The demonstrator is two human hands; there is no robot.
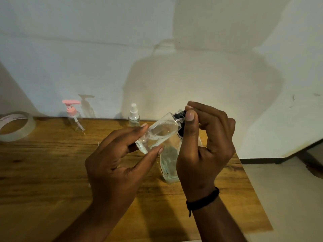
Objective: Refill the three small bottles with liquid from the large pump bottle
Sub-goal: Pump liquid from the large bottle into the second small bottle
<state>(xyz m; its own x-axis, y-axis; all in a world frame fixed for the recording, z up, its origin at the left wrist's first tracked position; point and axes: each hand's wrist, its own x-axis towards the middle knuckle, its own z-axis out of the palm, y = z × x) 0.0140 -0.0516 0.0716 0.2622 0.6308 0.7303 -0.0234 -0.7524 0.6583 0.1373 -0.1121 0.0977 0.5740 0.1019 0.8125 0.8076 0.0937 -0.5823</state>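
Note:
My left hand holds a small clear bottle by its base, tilted with the neck up to the right. Some clear liquid lies inside it. My right hand pinches the bottle's black cap between thumb and fingers. Directly behind and below the hands stands the large clear bottle, partly hidden by my right hand; its pump top is hidden. At the back of the table stand a small clear bottle with a pink pump and a small spray bottle with a white top.
A roll of clear tape lies at the table's far left. The wooden table ends at the right, with pale floor beyond. A white wall rises just behind the bottles.

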